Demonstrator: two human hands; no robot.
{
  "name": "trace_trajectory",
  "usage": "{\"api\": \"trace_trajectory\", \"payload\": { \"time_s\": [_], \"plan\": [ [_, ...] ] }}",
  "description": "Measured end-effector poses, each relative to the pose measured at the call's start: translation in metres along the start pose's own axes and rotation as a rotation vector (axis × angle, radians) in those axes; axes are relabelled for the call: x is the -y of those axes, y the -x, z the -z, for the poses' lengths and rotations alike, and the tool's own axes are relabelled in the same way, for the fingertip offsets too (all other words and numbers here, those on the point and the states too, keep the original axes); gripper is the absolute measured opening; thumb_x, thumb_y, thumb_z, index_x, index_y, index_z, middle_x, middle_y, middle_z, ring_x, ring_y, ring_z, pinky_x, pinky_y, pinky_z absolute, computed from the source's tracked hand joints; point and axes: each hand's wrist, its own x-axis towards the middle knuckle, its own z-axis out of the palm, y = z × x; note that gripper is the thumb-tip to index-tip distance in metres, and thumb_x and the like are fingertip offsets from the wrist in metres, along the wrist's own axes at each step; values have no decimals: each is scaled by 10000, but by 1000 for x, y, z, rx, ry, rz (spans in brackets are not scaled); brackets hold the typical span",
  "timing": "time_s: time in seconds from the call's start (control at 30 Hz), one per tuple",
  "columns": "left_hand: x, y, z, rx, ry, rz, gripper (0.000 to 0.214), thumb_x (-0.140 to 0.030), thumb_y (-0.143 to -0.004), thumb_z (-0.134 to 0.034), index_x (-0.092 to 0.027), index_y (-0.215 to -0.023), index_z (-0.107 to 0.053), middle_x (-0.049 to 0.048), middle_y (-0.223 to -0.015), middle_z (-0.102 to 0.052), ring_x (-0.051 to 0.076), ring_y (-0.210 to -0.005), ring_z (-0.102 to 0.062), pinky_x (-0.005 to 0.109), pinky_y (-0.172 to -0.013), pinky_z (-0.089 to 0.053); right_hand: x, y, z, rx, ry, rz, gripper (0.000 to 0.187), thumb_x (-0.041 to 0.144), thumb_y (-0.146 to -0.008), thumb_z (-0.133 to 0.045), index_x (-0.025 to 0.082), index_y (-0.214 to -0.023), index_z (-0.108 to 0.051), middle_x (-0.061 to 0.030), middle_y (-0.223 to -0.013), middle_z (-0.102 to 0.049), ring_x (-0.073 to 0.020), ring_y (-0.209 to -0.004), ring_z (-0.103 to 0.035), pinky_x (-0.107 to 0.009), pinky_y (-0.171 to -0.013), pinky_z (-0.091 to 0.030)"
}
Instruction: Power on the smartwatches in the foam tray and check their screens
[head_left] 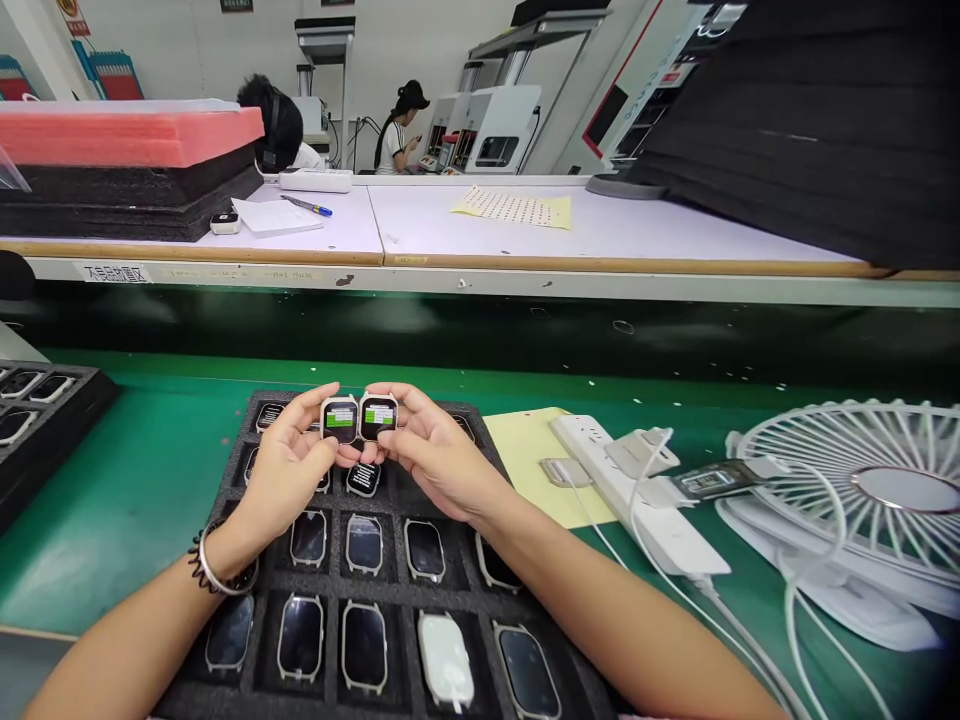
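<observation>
My left hand grips a small watch body whose screen is lit with a green band. My right hand holds a second lit watch body right beside it, the two nearly touching. Both hands hover over the far part of a black foam tray. Its pockets hold several dark-screened watch bodies; one white one lies face down in the front row. A bracelet sits on my left wrist.
A white power strip with plugs and cables lies on a yellow sheet to the right. Further right lies a white fan. Another black tray is at left. Behind, a raised shelf carries foam stacks; two people sit beyond.
</observation>
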Motion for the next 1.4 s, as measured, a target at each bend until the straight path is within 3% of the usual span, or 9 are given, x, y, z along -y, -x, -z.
{"api": "trace_trajectory", "payload": {
  "time_s": [0.3, 0.8, 1.07, 1.17, 1.27, 1.4],
  "plan": [
    [-2, 0, -1, 0, 5, 35, 416, -257, -810, -655, -166, -1210, -588, 61, -1084, -684, 157, -638, -733, 297, -643, -645, -4, -2, 0, -26, 23, 18, 328, 264, -778, -738, 216, -1048, -558, 41, -849, -592, -79, -572, -552, -271, -606, -449],
    [3, -3, 2, -16, 47, 76, 416, -226, -744, -659, -171, -1154, -619, 39, -1044, -677, 172, -627, -737, 293, -627, -639, -9, -4, 1, -20, 23, 12, 367, 177, -728, -687, 209, -1069, -555, 46, -826, -608, -81, -590, -570, -259, -618, -448],
    [11, -12, 7, -71, 111, 231, 605, -224, -781, -648, -172, -1366, -504, -2, -864, -655, 167, -657, -730, 288, -650, -628, -24, -16, 14, -75, -200, -230, 294, 233, -773, -704, 213, -1035, -570, 21, -823, -661, -115, -566, -644, -256, -598, -506],
    [13, -15, 7, -75, 100, 260, 547, -220, -807, -616, -156, -1343, -528, 15, -861, -665, 164, -661, -727, 287, -662, -620, -26, -20, 20, -104, -223, -285, 219, 246, -840, -632, 206, -1047, -572, -7, -823, -686, -145, -567, -675, -254, -547, -511],
    [14, -15, 7, -63, 93, 253, 486, -245, -817, -619, -159, -1293, -572, 30, -895, -682, 167, -680, -731, 286, -682, -615, -26, -23, 23, -122, -218, -242, 190, 257, -873, -600, 202, -1054, -581, -19, -834, -702, -147, -559, -681, -245, -523, -509],
    [16, -14, 9, -50, 112, 242, 469, -269, -808, -650, -178, -1265, -595, 36, -967, -701, 163, -699, -731, 294, -711, -617, -27, -23, 24, -86, -213, -177, 235, 239, -811, -664, 204, -1033, -595, -3, -830, -704, -135, -544, -672, -233, -516, -500]
  ]
}}
